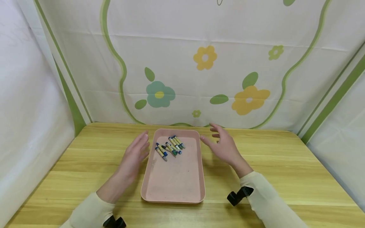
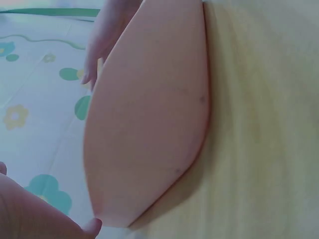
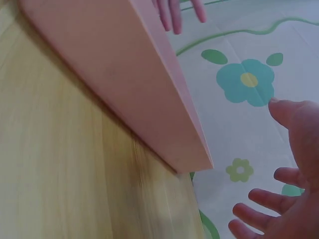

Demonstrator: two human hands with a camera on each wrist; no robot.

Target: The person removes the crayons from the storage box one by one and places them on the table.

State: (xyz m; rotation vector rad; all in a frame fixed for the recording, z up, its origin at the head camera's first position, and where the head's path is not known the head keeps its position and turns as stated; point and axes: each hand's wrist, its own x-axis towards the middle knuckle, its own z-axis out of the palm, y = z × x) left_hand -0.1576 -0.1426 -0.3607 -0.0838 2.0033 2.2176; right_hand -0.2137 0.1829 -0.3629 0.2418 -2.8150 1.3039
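Observation:
A shallow pink tray (image 1: pixel 178 180) lies on the table in the head view, its long sides running away from me. Several short crayons (image 1: pixel 161 154) with yellow wrappers lie loosely inside its far half. My left hand (image 1: pixel 132 158) hovers beside the tray's left wall, fingers extended, holding nothing. On the other side, my right hand (image 1: pixel 225 148) is spread, its thumb close to the far right corner of the rim. The right wrist view shows that hand (image 3: pixel 299 194) with parted fingers and nothing in them, near the tray's outer wall (image 3: pixel 114 74).
The wooden table (image 1: pixel 265 152) extends to both sides of the tray. Behind it hangs a white cloth (image 1: pixel 176 63) with flowers and green lines, with more white cloth at left and right. Each sleeve carries a small black wrist camera (image 1: pixel 239 195).

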